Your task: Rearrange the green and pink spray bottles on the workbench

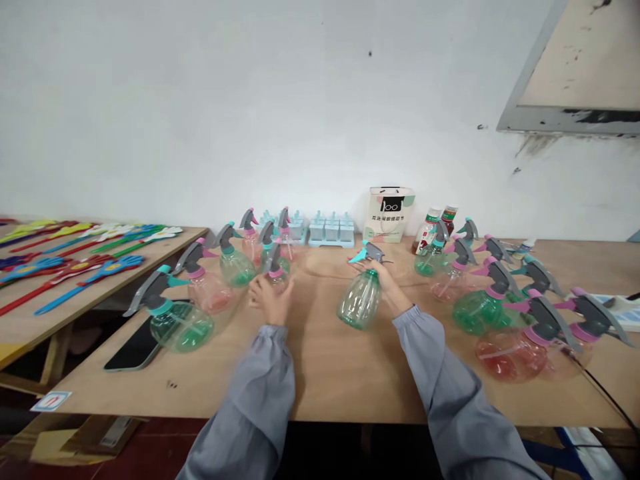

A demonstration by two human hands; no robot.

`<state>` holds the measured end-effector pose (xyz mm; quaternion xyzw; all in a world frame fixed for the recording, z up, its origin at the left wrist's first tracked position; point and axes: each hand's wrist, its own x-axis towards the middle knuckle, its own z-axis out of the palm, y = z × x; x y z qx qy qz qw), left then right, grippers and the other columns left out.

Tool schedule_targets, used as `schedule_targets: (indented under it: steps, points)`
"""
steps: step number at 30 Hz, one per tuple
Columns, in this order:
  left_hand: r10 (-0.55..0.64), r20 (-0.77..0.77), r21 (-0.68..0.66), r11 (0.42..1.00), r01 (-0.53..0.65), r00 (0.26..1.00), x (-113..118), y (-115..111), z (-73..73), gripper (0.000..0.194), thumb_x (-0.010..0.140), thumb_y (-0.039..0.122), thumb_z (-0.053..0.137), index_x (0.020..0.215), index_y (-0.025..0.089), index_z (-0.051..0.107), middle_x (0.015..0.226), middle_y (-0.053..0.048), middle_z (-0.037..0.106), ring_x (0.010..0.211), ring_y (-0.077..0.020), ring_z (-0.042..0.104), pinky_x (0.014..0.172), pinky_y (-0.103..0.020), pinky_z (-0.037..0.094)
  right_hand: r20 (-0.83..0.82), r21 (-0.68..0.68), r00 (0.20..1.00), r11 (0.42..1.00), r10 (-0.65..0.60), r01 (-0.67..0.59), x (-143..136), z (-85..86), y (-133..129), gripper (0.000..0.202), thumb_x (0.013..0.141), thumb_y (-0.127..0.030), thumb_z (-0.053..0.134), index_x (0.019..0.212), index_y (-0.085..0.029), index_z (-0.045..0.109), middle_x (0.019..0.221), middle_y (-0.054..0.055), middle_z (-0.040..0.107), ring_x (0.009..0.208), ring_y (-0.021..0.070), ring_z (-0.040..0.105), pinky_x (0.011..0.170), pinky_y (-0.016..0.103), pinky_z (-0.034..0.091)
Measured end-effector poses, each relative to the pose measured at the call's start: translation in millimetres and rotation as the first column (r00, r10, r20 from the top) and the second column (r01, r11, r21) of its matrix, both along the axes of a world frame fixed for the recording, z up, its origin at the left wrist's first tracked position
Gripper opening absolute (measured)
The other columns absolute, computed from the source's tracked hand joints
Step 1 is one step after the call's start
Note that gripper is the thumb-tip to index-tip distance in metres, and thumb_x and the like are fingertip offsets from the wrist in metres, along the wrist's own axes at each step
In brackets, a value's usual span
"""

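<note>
I have both hands grasping over the bench (330, 393). My right hand (384, 272) is wrapped round the neck of the green bottle (359, 301), just under its grey and turquoise spray head; the bottle leans, and I can't tell whether its base touches the wood. My left hand (273, 297) has its fingers curled about the pink-collared bottle (274, 260), hiding much of it

To the left of that hand I see a group of sprayers (207, 290), with the phone (133, 347) lying by the nearest one. Right of my right hand sits a larger cluster (481, 310), pink and green mixed. Beyond and between my hands are the moulds (331, 232); past the right, the bag (387, 217) and two sauces (427, 232). Well left of both hands, paddles (95, 277) lie on a second bench (30, 330)
</note>
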<state>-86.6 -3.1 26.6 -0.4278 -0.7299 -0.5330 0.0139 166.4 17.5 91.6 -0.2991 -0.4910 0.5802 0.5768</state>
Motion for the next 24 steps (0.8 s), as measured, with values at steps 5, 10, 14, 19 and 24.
schedule_targets:
  steps: [5, 10, 14, 19, 24]
  points:
    - [-0.234, -0.138, 0.014, 0.971, 0.238, 0.962, 42.4, -10.2, -10.2, 0.053, 0.076, 0.047, 0.071, 0.116, 0.019, 0.051, 0.120, -0.017, 0.056, 0.118, -0.0389, 0.053, 0.101, -0.059, 0.038, -0.059, -0.064, 0.998, 0.998, -0.017, 0.013, -1.3, 8.6, 5.8, 0.038, 0.062, -0.055, 0.079, 0.081, -0.025, 0.064, 0.077, 0.004, 0.076, 0.090, 0.0273, 0.075, 0.081, 0.039, 0.059]
    - [-0.269, -0.157, 0.035, 0.960, 0.278, 0.950, 52.3, -14.2, -14.0, 0.052, 0.078, 0.050, 0.069, 0.117, 0.021, 0.051, 0.117, -0.015, 0.058, 0.117, -0.0363, 0.053, 0.103, -0.056, 0.036, -0.011, -0.071, 0.998, 0.995, -0.064, 0.063, -2.4, 11.4, -3.9, 0.043, 0.062, -0.060, 0.082, 0.069, -0.023, 0.061, 0.068, 0.002, 0.073, 0.078, 0.0233, 0.074, 0.070, 0.032, 0.059]
    - [-0.275, -0.143, 0.048, 0.957, 0.285, 0.951, 48.1, -12.7, -14.8, 0.052, 0.079, 0.050, 0.068, 0.118, 0.021, 0.050, 0.115, -0.013, 0.057, 0.117, -0.0343, 0.053, 0.104, -0.055, 0.035, 0.030, -0.029, 0.994, 0.994, 0.104, -0.104, -4.2, 16.2, -12.4, 0.043, 0.064, -0.059, 0.082, 0.078, -0.022, 0.066, 0.076, 0.004, 0.076, 0.087, 0.0254, 0.075, 0.076, 0.035, 0.060]
    - [-0.275, -0.150, 0.042, 0.958, 0.284, 0.950, 47.1, -11.9, -14.8, 0.051, 0.078, 0.050, 0.069, 0.116, 0.021, 0.051, 0.115, -0.013, 0.058, 0.117, -0.0353, 0.053, 0.104, -0.056, 0.035, 0.024, -0.011, 0.983, 0.983, 0.182, -0.182, -2.9, 17.2, -10.9, 0.042, 0.067, -0.059, 0.080, 0.084, -0.023, 0.067, 0.078, 0.004, 0.075, 0.095, 0.0266, 0.073, 0.079, 0.037, 0.058]
    - [-0.277, -0.167, 0.029, 0.958, 0.285, 0.946, 46.4, -11.4, -13.0, 0.052, 0.077, 0.050, 0.070, 0.116, 0.020, 0.052, 0.114, -0.013, 0.059, 0.115, -0.0361, 0.054, 0.103, -0.057, 0.036, 0.102, 0.005, 0.995, 1.000, -0.002, 0.002, -1.5, 14.7, -3.0, 0.043, 0.063, -0.062, 0.078, 0.063, -0.023, 0.060, 0.063, 0.003, 0.070, 0.082, 0.0230, 0.072, 0.063, 0.028, 0.052]
